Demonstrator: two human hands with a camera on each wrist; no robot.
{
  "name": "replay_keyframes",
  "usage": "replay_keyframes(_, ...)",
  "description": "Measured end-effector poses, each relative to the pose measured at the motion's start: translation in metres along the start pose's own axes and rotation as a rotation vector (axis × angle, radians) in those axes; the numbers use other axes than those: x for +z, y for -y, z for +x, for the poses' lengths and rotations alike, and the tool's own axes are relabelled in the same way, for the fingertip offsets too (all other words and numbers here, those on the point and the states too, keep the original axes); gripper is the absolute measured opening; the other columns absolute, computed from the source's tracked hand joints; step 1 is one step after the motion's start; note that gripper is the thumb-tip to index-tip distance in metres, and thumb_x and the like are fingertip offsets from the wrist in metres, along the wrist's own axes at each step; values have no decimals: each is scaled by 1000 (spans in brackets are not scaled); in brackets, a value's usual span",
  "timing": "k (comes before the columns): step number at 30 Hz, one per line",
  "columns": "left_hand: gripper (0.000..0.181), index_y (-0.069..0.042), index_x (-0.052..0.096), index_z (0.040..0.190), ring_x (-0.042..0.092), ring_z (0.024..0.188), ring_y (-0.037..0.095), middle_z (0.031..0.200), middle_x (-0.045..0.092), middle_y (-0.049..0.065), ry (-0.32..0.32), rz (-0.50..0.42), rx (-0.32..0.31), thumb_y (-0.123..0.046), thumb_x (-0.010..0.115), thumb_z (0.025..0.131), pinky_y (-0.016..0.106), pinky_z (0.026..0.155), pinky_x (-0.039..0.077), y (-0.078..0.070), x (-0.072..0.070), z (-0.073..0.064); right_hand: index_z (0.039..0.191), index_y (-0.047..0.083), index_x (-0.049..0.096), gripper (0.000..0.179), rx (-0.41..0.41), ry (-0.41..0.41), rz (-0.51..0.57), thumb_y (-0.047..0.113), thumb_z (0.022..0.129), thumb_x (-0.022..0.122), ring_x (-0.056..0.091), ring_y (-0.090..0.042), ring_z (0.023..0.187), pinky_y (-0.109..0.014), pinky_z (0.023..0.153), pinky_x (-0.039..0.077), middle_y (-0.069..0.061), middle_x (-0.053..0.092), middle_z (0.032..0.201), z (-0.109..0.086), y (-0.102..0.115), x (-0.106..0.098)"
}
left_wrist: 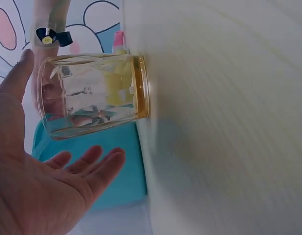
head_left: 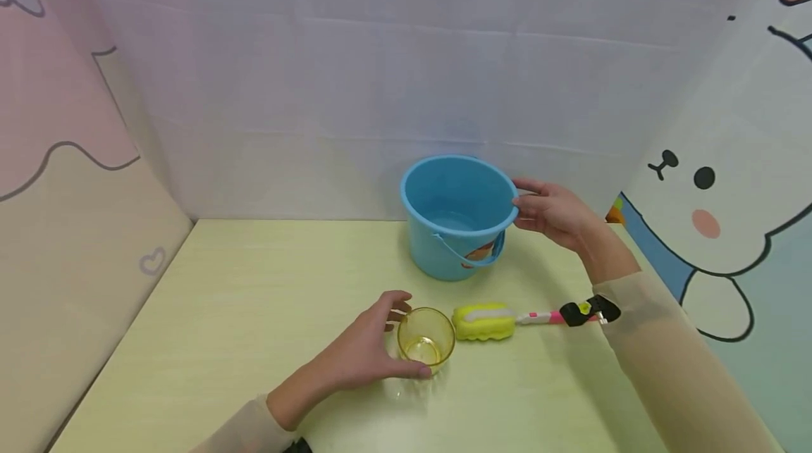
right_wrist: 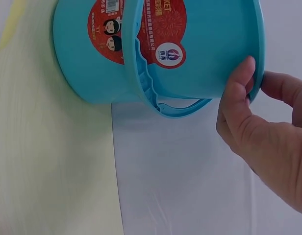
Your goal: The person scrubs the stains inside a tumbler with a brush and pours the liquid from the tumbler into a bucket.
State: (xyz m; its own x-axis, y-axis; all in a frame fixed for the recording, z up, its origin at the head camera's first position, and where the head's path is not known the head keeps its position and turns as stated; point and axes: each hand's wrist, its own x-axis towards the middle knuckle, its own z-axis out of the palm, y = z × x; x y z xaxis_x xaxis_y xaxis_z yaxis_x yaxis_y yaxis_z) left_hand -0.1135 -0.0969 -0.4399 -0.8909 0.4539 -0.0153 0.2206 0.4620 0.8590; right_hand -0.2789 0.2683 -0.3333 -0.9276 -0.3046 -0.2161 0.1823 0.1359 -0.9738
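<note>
A clear amber-tinted drinking glass [head_left: 426, 337] stands upright on the table in the head view. My left hand [head_left: 371, 347] is spread around its left side, thumb at the near side and fingers at the far side. The left wrist view has the open palm [left_wrist: 43, 191] beside the glass [left_wrist: 92, 95], with a gap between fingers and glass. Farther back stands a blue plastic bucket [head_left: 444, 252], its handle hanging down in front. My right hand [head_left: 555, 213] pinches the bucket's right rim; in the right wrist view its digits [right_wrist: 237, 93] lie on both sides of the rim.
A yellow sponge brush [head_left: 484, 323] with a pink and white handle [head_left: 545, 317] lies just right of the glass. The pale wooden table [head_left: 285, 270] ends at a white back sheet [head_left: 285, 178]. Cartoon-printed sheets [head_left: 729, 213] flank both sides.
</note>
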Motion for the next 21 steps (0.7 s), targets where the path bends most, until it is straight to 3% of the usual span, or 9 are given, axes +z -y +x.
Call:
replay_keyframes(5, 87, -17, 46, 152, 57, 134, 31, 145, 57, 6, -53, -35, 12, -56, 86, 86, 51, 110, 48, 0, -9, 1, 169, 6, 22, 68, -12, -26, -105, 20, 112, 56, 69, -19, 108, -32, 92, 60, -27, 48, 150, -3, -2, 2)
replay_keyframes(11, 68, -17, 55, 144, 59, 133, 32, 141, 60, 0, -151, -28, 16, -50, 83, 91, 50, 110, 48, 4, -22, 1, 169, 7, 23, 68, -24, -60, -196, 27, 113, 56, 66, -25, 109, -34, 92, 60, -27, 49, 147, -8, -5, 3)
replay_keyframes(15, 68, -18, 55, 145, 59, 133, 31, 141, 60, -1, -199, 8, -9, -51, 83, 92, 50, 111, 47, 10, -31, 2, 169, 8, 24, 68, -39, -84, -283, 31, 113, 55, 63, -28, 110, -38, 95, 60, -25, 51, 145, -13, -9, 0)
replay_keyframes(21, 77, -13, 51, 150, 57, 135, 35, 146, 59, 8, -250, 76, -12, -55, 80, 92, 52, 113, 45, 17, -47, 1, 168, 6, 25, 68, -72, -116, -397, 32, 113, 55, 61, -30, 105, -40, 93, 61, -25, 53, 139, -23, -15, -1)
